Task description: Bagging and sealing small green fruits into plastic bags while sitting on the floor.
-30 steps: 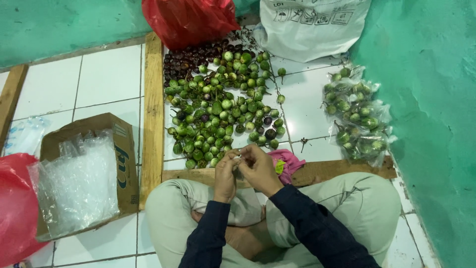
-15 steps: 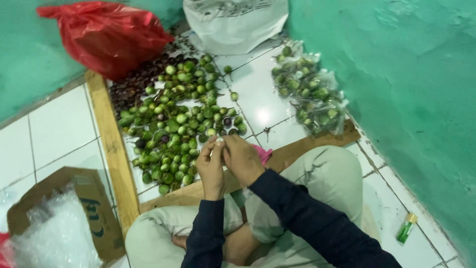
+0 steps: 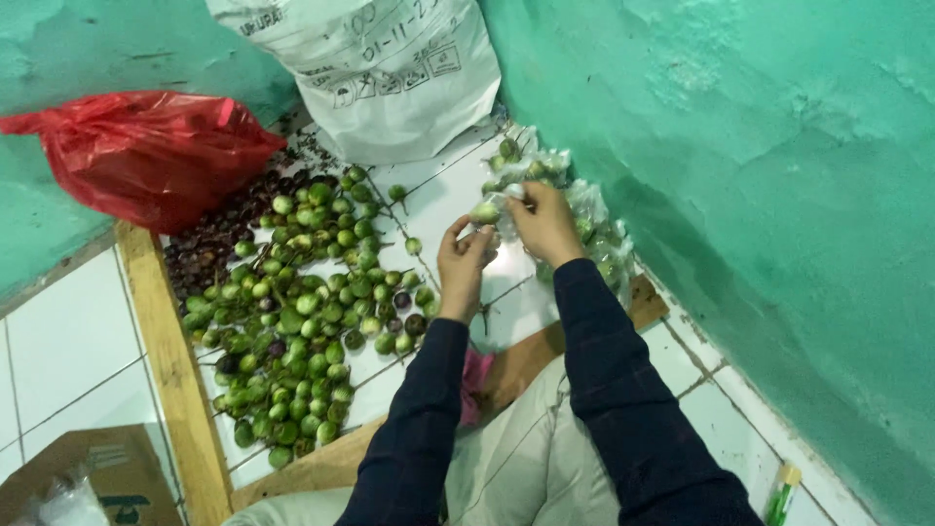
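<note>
We've got both hands at frame centre-top: left hand (image 3: 462,261) and right hand (image 3: 542,222) pinching one small clear bag of green fruit (image 3: 487,209) between them. Filled bags (image 3: 584,219) sit just right of it, nearer the right hand; loose fruit pile (image 3: 302,321) left.

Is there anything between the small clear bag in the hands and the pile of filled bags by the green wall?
Nothing visible. Both hands, left and right, hold the small bag just above the bagged pile, with only bare tile around.
</note>
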